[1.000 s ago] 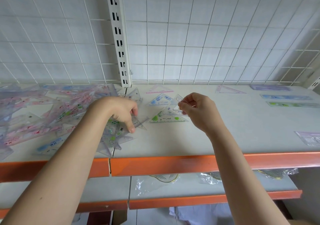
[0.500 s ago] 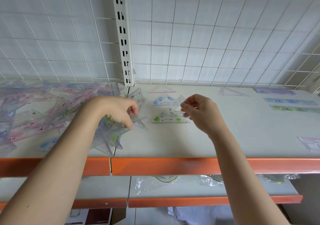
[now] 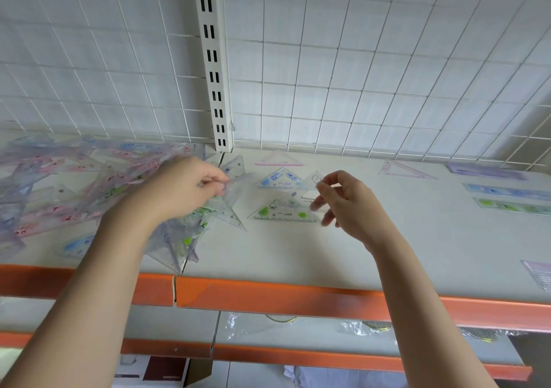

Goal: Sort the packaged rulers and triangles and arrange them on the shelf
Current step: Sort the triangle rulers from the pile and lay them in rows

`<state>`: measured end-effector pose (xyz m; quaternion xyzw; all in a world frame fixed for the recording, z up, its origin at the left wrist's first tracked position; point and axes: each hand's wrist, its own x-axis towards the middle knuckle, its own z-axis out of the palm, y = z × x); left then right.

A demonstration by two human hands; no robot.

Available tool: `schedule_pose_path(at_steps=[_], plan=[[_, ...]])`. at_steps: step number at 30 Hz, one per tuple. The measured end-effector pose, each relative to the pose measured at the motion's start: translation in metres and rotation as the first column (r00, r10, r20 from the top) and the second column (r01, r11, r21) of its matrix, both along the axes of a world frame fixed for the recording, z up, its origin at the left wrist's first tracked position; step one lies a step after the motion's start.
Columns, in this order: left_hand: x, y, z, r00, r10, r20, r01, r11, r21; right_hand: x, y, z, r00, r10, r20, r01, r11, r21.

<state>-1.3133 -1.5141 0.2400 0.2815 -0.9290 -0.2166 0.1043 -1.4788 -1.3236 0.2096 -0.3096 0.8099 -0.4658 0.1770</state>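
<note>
A jumbled pile of packaged clear rulers and triangles (image 3: 74, 185) covers the left part of the white shelf (image 3: 298, 253). My left hand (image 3: 182, 191) reaches over its right edge and pinches a clear triangle (image 3: 235, 208) that tilts off the pile. My right hand (image 3: 346, 205) pinches a small clear triangle with a printed figure (image 3: 313, 180) between thumb and forefinger, just above the shelf. Under it lie a green-marked triangle (image 3: 286, 214), a blue one (image 3: 275, 179) and, farther back, a pink one (image 3: 278, 161).
Another pink triangle (image 3: 405, 170) lies at the back right. Purple (image 3: 489, 173), blue (image 3: 507, 191) and green (image 3: 512, 208) rulers sit in a row at the far right. A package (image 3: 539, 277) lies at the right edge. A wire grid wall (image 3: 357, 74) backs the shelf.
My left hand has risen and drawn the clear triangle up off the pile. My right hand's lower fingers have spread while thumb and forefinger keep their pinch. The view has tilted up.
</note>
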Motion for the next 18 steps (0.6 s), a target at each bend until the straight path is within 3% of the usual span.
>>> schedule_pose_path(at_steps=[6, 11, 18], plan=[[-0.001, 0.016, -0.007, 0.964, -0.011, -0.264, 0.008, 1.000, -0.013, -0.001, 0.006, -0.006, 0.997, 0.072, -0.028, -0.071, 0.997, 0.024], [-0.002, 0.035, -0.020, 0.942, 0.042, -0.333, 0.000, 0.992, 0.125, 0.005, 0.013, -0.009, 0.985, 0.139, -0.103, -0.130, 0.987, 0.090], [0.006, 0.058, -0.039, 0.907, 0.122, -0.404, -0.056, 0.983, 0.173, 0.022, 0.024, -0.010, 0.950, 0.244, -0.194, -0.219, 0.965, 0.144]])
